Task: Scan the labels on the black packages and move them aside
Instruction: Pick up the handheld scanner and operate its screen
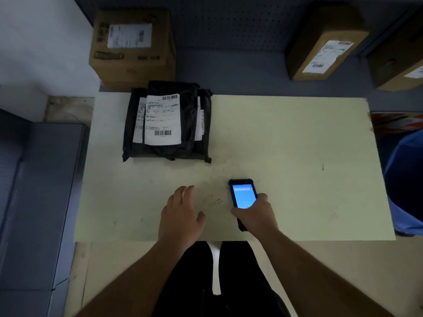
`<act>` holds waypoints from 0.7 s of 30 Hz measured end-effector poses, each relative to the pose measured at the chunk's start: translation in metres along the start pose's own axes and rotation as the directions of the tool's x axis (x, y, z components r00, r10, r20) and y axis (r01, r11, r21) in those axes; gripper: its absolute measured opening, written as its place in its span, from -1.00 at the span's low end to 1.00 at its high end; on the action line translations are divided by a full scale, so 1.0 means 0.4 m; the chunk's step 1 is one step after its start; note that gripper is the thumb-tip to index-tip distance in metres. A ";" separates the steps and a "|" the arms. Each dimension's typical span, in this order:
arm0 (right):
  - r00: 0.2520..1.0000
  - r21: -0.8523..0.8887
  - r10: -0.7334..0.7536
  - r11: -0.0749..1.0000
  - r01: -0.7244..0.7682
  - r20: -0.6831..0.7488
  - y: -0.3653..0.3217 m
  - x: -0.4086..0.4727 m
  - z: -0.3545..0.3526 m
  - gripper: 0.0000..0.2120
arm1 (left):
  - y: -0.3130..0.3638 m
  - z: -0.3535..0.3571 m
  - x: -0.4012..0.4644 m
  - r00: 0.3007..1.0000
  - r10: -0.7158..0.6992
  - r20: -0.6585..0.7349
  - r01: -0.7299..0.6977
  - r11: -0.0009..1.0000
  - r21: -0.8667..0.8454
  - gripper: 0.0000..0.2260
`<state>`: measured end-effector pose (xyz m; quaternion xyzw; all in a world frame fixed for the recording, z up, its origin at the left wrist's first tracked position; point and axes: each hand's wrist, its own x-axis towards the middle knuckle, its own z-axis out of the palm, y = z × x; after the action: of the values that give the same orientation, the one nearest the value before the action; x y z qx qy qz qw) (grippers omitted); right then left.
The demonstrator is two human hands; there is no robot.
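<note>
- The right hand [254,213] is wrapped around a black handheld scanner [243,197], with the fingers closed on its lower body. The blue screen is lit and faces up, and the device sits low over the near middle of the table.
- The left hand [180,216] has nothing in it. The palm is down, the fingers are loosely spread, and it's over the table just left of the scanner. I can't tell if it actually touches the surface.
- The pale table top [297,145] is mostly bare and a bit scuffed near the hands.
- The stack of black packages [167,122] sits at the far left part of the table, well apart from both hands. They're plastic mailer bags piled on each other, and the stack's back edge sits at the far edge of the table.
- The top bag has a white shipping label [163,120] facing up with a barcode at the top and another at the bottom. Edges of other labels peek out on both sides from the bags underneath.
- Behind the table there's a cardboard box [132,46] just beyond the stack, and two more boxes [325,42] off to the far right, each with a white label.
</note>
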<state>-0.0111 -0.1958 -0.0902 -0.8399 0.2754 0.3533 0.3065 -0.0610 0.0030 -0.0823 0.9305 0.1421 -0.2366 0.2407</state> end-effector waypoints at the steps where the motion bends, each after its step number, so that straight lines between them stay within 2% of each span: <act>1: 1.000 0.023 0.004 1.000 -0.005 0.020 -0.002 0.000 -0.004 -0.42 | -0.005 -0.006 0.004 1.000 -0.011 -0.012 0.011 1.000 -0.013 -0.34; 8: 0.997 0.092 -0.036 0.995 0.029 0.073 -0.019 -0.006 -0.014 -0.35 | -0.035 -0.072 0.043 0.980 -0.184 -0.077 0.167 0.967 -0.192 -0.34; 13: 0.993 0.087 -0.093 0.992 0.087 0.074 -0.033 -0.020 -0.023 -0.41 | -0.057 -0.127 0.082 0.946 -0.292 -0.141 0.226 0.906 -0.358 -0.36; 15: 0.991 0.079 -0.113 0.991 0.107 0.070 -0.042 -0.025 -0.027 -0.40 | -0.060 -0.146 0.098 0.916 -0.357 -0.185 0.240 0.855 -0.459 -0.39; 18: 0.988 0.062 -0.137 0.989 0.133 0.071 -0.054 -0.028 -0.033 -0.38 | -0.060 -0.183 0.122 0.853 -0.473 -0.222 0.235 0.727 -0.645 -0.41; 21: 0.987 0.067 -0.143 0.988 0.138 0.074 -0.064 -0.030 -0.037 -0.41 | -0.061 -0.220 0.150 0.825 -0.514 -0.235 0.203 0.658 -0.725 -0.36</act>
<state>0.0052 -0.1865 -0.0645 -0.8327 0.2138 0.3550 0.3672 0.0134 0.0779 -0.0544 0.7585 0.4512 -0.0065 0.4701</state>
